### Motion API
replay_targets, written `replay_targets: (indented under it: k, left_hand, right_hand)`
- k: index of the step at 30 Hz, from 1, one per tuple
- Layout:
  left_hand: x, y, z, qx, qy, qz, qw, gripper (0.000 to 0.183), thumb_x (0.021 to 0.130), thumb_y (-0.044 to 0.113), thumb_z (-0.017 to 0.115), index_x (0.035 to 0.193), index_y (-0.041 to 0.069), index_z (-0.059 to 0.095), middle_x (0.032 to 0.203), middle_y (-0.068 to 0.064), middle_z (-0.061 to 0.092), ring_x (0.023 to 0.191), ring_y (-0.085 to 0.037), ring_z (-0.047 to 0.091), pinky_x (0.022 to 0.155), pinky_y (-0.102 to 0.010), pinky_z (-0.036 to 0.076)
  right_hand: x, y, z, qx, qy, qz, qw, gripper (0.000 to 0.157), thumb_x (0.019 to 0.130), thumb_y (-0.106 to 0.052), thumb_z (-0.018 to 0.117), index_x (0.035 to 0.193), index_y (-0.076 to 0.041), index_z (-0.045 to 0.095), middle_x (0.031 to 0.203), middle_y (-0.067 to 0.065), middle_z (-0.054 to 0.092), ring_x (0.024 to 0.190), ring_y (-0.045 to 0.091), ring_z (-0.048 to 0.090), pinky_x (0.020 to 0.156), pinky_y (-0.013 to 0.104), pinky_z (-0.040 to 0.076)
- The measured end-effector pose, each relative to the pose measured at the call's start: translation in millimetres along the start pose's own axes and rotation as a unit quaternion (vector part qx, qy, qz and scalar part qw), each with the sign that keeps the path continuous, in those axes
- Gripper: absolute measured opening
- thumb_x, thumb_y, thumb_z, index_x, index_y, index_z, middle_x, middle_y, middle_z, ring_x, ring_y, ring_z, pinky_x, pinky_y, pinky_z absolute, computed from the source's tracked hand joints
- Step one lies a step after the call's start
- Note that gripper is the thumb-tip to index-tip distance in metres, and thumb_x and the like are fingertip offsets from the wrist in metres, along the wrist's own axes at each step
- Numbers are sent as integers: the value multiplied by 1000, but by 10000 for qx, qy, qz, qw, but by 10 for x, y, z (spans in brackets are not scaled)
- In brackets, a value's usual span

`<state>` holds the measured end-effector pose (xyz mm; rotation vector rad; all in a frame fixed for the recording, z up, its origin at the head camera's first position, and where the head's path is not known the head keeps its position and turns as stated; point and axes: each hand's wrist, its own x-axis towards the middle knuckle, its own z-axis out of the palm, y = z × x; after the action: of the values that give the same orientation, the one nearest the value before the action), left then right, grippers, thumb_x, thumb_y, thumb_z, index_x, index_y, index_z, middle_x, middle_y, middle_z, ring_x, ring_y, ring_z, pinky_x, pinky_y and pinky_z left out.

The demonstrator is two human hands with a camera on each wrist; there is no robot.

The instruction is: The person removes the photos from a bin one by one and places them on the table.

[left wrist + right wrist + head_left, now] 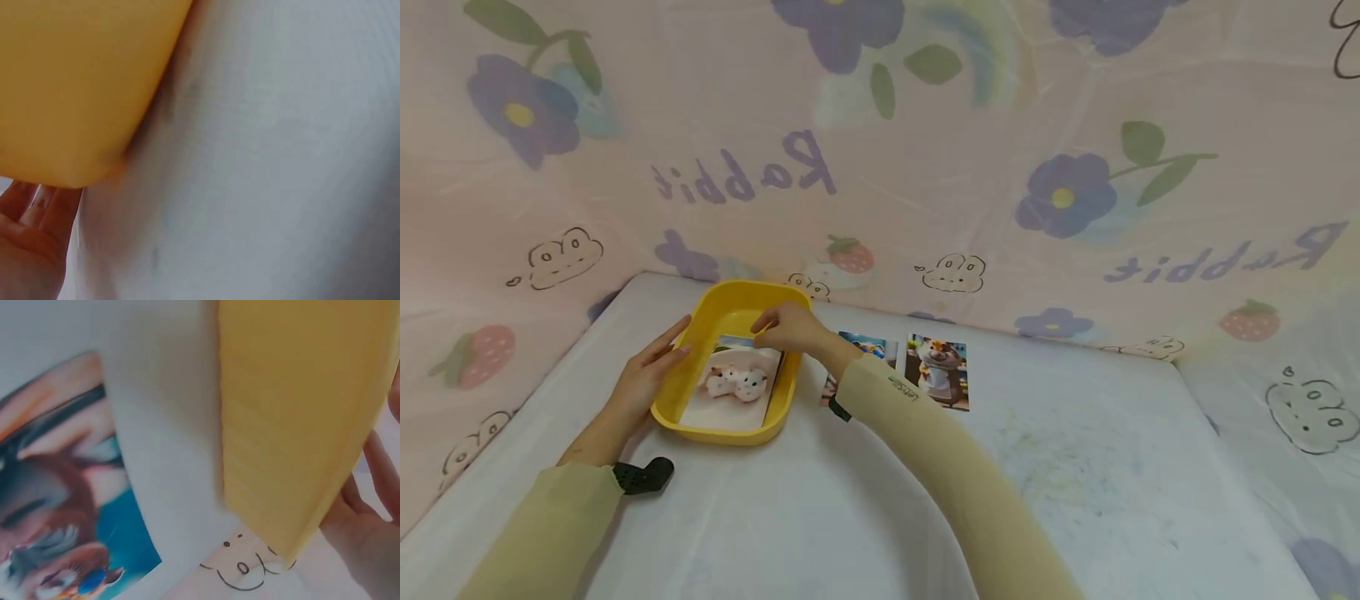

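Observation:
A yellow plastic basin (724, 435) sits on the white table. Inside it lies a picture card (730, 412) showing white hamsters, with a dark edge along its right side. My left hand (643, 379) rests against the basin's left outer wall, its fingers fairly straight; the left wrist view also shows these fingers (59, 215) touching the yellow wall. Over the basin's right rim reaches my right hand (793, 327), fingers bent downward near the card's upper right corner. Whether the fingertips pinch the card is hidden.
Right of the basin lie a picture card with a brown animal in an apron (938, 375) and a blue-topped card (865, 343), partly covered by the right forearm. A cloth printed with flowers and rabbits (895, 208) hangs behind the table (1075, 467).

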<state>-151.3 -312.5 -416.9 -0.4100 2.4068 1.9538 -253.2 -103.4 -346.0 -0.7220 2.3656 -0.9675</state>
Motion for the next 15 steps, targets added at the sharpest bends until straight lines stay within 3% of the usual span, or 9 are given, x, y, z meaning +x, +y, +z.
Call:
replay_targets:
  k: [7, 15]
  left_hand:
    - [2, -5, 11, 33, 68, -61, 10000, 60, 99, 45, 47, 152, 32, 22, 162, -8, 4, 147, -37, 2, 118, -56, 11]
    - [6, 9, 9, -33, 90, -58, 9999, 58, 99, 42, 48, 151, 32, 24, 161, -8, 5, 148, -36, 3, 118, -55, 13]
  right_hand:
    - [108, -34, 109, -316, -241, 405, 9984, 35, 86, -20, 69, 119, -8, 68, 125, 6, 62, 110, 19, 55, 99, 31, 48]
    - [151, -79, 181, -706, -389, 580, 9951, 36, 88, -23, 66, 122, -9, 66, 125, 5, 63, 109, 17, 56, 98, 29, 48]
